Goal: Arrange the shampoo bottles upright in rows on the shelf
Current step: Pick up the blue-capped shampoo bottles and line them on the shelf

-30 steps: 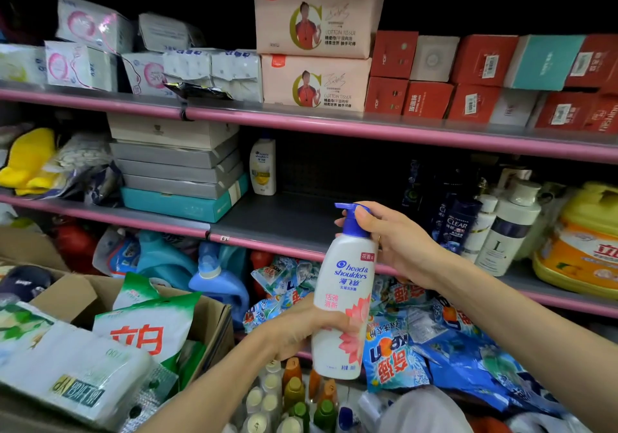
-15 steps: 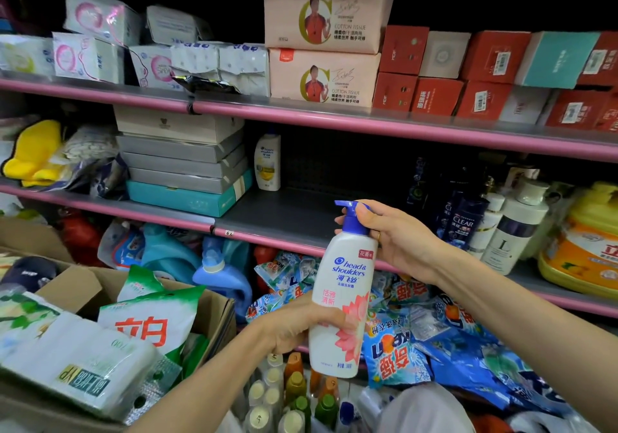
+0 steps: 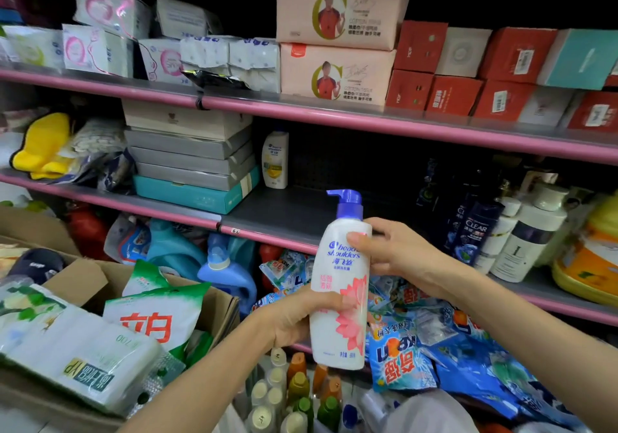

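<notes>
I hold a white Head & Shoulders pump bottle with a blue pump and a pink flower upright in front of the middle shelf. My left hand grips its lower body from the left. My right hand grips its upper body just under the pump, thumb across the label. A smaller white shampoo bottle stands upright at the back of that shelf. Dark Clear bottles and white bottles stand further right on the shelf.
Stacked flat boxes fill the shelf's left part, a yellow tub its far right. Below lie blue detergent bags, blue jugs and several small bottles. A cardboard box of packets stands at lower left.
My right hand has slid down from the blue pump to the bottle's upper body. The bottle stays upright and sits slightly to the right.
</notes>
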A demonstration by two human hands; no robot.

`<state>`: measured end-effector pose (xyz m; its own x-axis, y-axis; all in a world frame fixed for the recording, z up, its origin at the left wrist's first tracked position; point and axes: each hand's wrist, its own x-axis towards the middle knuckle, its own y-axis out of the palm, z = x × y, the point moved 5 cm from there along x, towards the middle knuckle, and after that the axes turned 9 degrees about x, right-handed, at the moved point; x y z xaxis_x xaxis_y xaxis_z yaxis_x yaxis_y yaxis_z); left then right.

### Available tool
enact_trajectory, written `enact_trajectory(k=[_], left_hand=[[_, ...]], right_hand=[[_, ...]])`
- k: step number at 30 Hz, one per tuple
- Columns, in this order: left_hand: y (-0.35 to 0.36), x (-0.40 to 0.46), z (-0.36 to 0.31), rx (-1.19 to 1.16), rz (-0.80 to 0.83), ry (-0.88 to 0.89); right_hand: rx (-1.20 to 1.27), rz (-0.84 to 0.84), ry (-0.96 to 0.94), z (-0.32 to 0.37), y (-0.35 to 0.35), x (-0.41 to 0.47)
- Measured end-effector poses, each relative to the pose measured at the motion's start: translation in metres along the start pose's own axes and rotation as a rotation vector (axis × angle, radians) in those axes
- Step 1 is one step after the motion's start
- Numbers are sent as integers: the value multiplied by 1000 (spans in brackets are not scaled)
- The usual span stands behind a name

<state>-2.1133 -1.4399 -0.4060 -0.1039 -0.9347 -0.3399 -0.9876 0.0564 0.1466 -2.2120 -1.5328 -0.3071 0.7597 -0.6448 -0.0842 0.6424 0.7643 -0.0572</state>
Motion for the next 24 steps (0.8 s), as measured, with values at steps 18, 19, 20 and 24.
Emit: enact_trajectory(k=[18,19,20,24], left_hand=[[-169,84,-82,716,-1064,223],[-183,92,-87,725,-1104,203],[-195,100,-90,730,-1145,182],[-233,130,-91,662,-1237,84]], right_hand=[[-61,-234,-174,30,33,224],[-92,-254,-204,31,33,241],[-104,-267,-235,31,34,256],[-168,-283,-357,20,44,300]])
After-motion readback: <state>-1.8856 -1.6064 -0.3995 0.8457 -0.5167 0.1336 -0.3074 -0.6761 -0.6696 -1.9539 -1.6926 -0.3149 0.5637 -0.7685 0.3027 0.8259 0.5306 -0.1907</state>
